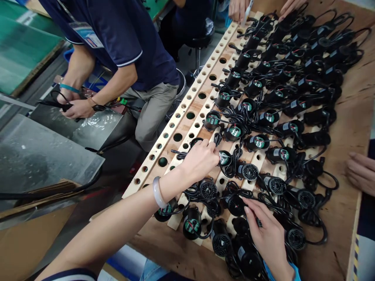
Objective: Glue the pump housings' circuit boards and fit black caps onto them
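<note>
Several black cylindrical housings with coiled black cables stand in rows on a wooden board with drilled strips (168,136). My left hand (202,158), with a pale bangle at its wrist, is closed beside an open-topped housing (225,158) that shows a green circuit board. What its curled fingers hold is hidden; a bundled cable (217,138) lies just past the knuckles. Lower right, my right hand (266,226) pinches with thumb and forefinger at the rim of a dark cylindrical housing (235,205). Grille-ended housings (249,171) lie between the two hands.
At left, a co-worker (117,47) handles a black cable over a metal box (111,128). Other people's hands reach in at the board's far end (238,9) and its right edge (361,171). A stool (199,41) stands behind.
</note>
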Demonstrator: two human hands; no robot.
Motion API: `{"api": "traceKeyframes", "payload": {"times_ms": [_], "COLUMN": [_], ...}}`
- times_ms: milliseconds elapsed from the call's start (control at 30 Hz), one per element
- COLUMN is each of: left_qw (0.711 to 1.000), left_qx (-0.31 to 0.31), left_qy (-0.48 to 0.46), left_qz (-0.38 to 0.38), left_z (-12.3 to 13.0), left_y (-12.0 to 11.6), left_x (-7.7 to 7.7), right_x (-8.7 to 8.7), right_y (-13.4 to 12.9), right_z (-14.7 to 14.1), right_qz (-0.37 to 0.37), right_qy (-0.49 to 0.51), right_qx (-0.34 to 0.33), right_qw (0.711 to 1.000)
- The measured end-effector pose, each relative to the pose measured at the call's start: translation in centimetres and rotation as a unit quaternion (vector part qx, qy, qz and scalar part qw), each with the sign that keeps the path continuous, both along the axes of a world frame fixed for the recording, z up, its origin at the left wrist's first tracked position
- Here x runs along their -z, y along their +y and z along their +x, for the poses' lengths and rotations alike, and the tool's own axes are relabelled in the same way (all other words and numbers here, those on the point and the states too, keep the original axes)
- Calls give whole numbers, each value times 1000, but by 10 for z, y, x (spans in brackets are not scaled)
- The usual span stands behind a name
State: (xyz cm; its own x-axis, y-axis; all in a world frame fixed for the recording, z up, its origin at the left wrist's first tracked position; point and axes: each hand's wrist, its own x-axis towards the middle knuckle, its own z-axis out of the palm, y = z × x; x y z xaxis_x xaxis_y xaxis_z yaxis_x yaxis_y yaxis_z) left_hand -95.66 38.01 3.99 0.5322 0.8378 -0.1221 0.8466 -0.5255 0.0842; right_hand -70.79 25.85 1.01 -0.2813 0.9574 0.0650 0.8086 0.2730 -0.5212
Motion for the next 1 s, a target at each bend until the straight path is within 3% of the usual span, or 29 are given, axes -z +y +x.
{"api": "traceKeyframes", "payload": {"times_ms": [433, 567, 700, 833, 900, 1000], "left_qw": [1000, 999, 996, 986, 979, 973], "left_qx": [-17, -14, -31, -56, -80, -105], "left_qy": [2, -11, -56, -132, -162, -187], "left_qz": [5, 32, 59, 89, 90, 87], "left_z": [-3, -8, -15, -29, -38, -48], "left_y": [-4, -11, -17, -26, -32, -41], "left_x": [-1, -4, -7, -10, -9, -3], "right_x": [-5, -6, 4, 13, 14, 11], "right_y": [4, 30, 65, 85, 89, 98], "right_z": [-1, -16, -38, -46, -44, -39], "right_qz": [-12, 6, 31, 4, -3, 7], "right_qy": [28, 25, -45, -63, -49, 7], "right_qx": [-9, -21, -66, -117, -106, -39], "right_qw": [999, 999, 996, 991, 993, 999]}}
